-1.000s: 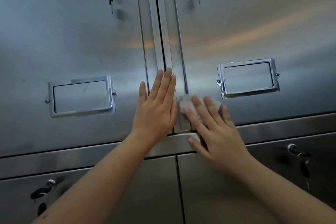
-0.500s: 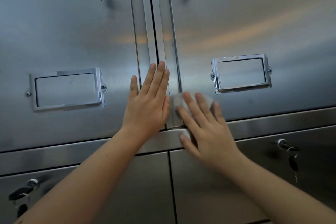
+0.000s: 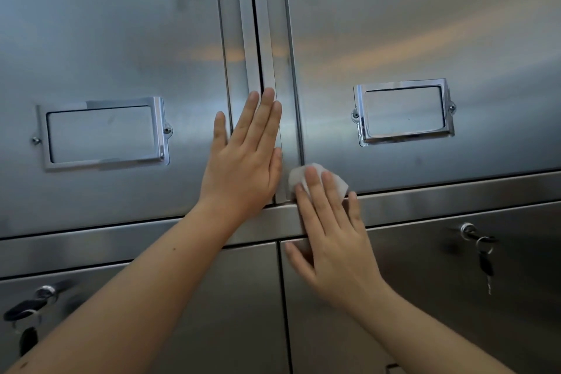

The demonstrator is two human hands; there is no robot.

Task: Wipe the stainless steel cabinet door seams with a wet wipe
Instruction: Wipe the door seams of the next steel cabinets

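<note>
Stainless steel cabinet doors (image 3: 121, 39) fill view. Left hand (image 3: 243, 167) flat, fingers straight, braces left door beside centre seam (image 3: 257, 39). Right hand (image 3: 337, 246), fingers straight, presses wet wipe (image 3: 297, 177) onto seam's lower end. Best: push fingertips into groove, stroke slowly.

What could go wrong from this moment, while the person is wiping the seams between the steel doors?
1. The right hand only presses the wet wipe with straight fingers, so the wipe may slip or bunch up.
2. The wipe lies flat, so it may pass over the narrow vertical seam without cleaning inside it.
3. The left hand rests bare on the polished left upper door and may leave fingerprints.
</note>
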